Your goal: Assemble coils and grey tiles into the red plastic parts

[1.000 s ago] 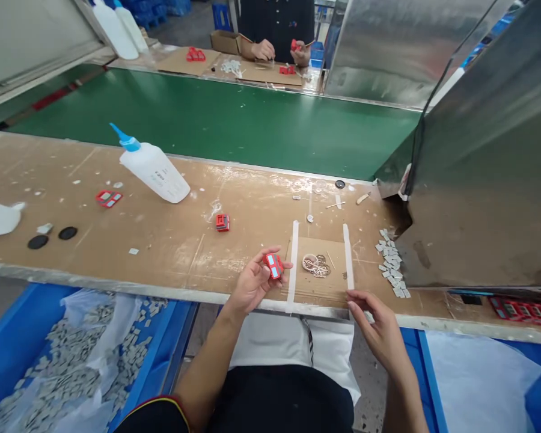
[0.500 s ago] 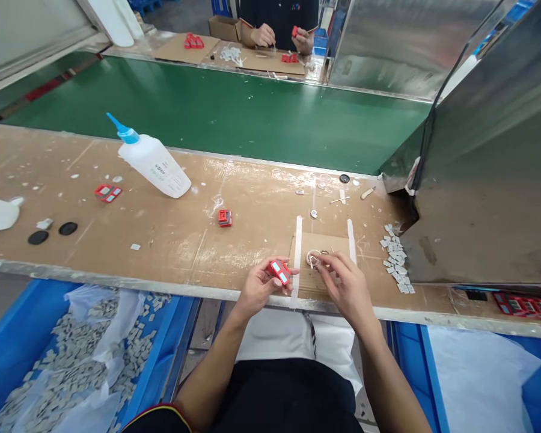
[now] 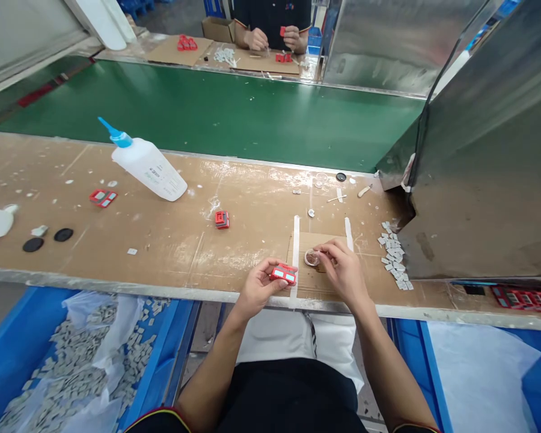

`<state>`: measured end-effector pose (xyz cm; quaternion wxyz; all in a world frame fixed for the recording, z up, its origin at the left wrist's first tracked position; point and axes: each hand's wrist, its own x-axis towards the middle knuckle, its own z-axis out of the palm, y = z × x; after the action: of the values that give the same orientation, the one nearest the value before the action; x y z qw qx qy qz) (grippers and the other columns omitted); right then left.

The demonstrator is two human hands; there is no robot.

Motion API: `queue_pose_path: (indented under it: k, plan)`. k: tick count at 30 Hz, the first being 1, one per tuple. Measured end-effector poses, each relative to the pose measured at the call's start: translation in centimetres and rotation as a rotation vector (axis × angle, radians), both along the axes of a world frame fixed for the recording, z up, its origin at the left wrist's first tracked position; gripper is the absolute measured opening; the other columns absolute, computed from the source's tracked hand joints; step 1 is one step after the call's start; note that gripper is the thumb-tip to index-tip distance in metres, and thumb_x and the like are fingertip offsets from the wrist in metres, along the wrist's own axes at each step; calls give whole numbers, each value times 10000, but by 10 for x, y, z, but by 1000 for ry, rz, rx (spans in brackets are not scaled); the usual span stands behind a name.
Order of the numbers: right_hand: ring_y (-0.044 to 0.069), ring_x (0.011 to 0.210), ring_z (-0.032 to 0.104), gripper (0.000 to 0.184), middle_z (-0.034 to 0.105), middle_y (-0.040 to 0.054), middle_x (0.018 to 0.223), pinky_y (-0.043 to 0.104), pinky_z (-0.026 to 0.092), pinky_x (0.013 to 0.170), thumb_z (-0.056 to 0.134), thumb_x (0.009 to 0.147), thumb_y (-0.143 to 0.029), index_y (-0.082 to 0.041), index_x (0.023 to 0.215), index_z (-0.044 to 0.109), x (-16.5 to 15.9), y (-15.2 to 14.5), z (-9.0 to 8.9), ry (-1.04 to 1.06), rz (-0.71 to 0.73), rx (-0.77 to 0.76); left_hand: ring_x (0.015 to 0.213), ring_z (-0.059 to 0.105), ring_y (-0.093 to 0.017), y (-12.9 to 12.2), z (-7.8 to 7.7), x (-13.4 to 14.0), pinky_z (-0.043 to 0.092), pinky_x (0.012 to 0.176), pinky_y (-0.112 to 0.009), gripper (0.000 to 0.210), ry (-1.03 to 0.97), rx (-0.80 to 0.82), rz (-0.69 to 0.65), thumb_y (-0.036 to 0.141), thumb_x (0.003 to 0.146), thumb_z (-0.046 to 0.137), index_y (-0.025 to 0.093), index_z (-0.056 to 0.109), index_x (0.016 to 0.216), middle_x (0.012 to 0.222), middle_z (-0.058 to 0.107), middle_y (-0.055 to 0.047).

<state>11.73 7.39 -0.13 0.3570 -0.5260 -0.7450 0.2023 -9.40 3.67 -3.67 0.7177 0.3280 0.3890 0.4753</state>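
Observation:
My left hand [image 3: 258, 288] is closed on a red plastic toy part [image 3: 283, 273] with two pale window-like panels facing up. It is held just over the front of the bench, left of a white tape strip [image 3: 296, 246]. My right hand [image 3: 344, 267] is pinched at the right rim of a small round clear dish [image 3: 311, 257], which stands on a cardboard piece [image 3: 318, 282]. Whatever lies between those fingertips is too small to make out. Another red part [image 3: 222, 219] sits farther left on the bench, and one more red part [image 3: 103, 198] lies beyond it.
A white squeeze bottle [image 3: 149, 168] with a blue nozzle leans on the bench. Small grey pieces [image 3: 393, 255] lie at right beside a metal housing [image 3: 473, 180]. Behind runs a green belt [image 3: 234, 114]; a co-worker's hands [image 3: 256, 39] hold items across it. Blue bins [image 3: 162, 355] stand below.
The red toy part in my left hand has turned, so its panels now lie more level. My right hand has shifted slightly at the dish. The whole view has moved a little.

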Motion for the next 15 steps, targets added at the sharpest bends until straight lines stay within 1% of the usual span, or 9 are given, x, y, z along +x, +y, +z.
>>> queue_pose_path:
  k: [2, 5, 7, 10, 13, 15]
  plan:
    - [182, 765, 653, 200, 684, 53, 860, 294, 525, 695, 538, 998, -265, -215, 866, 680, 7, 0, 0, -7, -37, 14, 749, 739, -165, -1, 2, 2, 619, 738, -295, 447, 37, 2, -4, 387, 684, 906, 154, 644, 961, 1014, 788, -98]
    - [180, 747, 647, 223, 685, 47, 833, 291, 516, 670, 540, 1000, -279, -219, 835, 677, 10, -4, -5, 12, -62, 40, 786, 735, -168, -3, 2, 5, 610, 707, -268, 400, 132, 12, -33, 350, 705, 883, 154, 668, 980, 1012, 777, -90]
    - [172, 723, 641, 206, 692, 43, 831, 285, 513, 644, 553, 994, -275, -221, 843, 682, 6, -8, -10, 47, -85, 51, 805, 735, -174, -4, 2, 6, 602, 710, -263, 369, 212, 46, -70, 315, 723, 862, 155, 685, 1005, 993, 774, -85]
    - [166, 709, 639, 182, 692, 37, 813, 281, 516, 626, 578, 981, -273, -219, 850, 692, -2, -14, -16, 131, -138, 79, 882, 744, -195, -5, 2, 6, 599, 773, -278, 338, 301, 95, -93, 284, 758, 824, 159, 697, 1045, 1016, 775, -93]
    - [168, 719, 652, 175, 700, 36, 796, 279, 526, 625, 607, 961, -289, -216, 830, 698, -4, -16, -20, 236, -176, 84, 931, 747, -213, -5, 2, 4, 608, 775, -290, 381, 294, 85, -105, 291, 768, 806, 160, 692, 1107, 1108, 767, -117]
    - [173, 743, 674, 177, 721, 41, 802, 284, 543, 646, 632, 941, -316, -212, 816, 702, -3, -17, -21, 309, -212, 46, 945, 746, -218, -5, 2, 4, 614, 771, -291, 418, 284, 96, -115, 283, 751, 814, 156, 695, 1131, 1147, 760, -127]
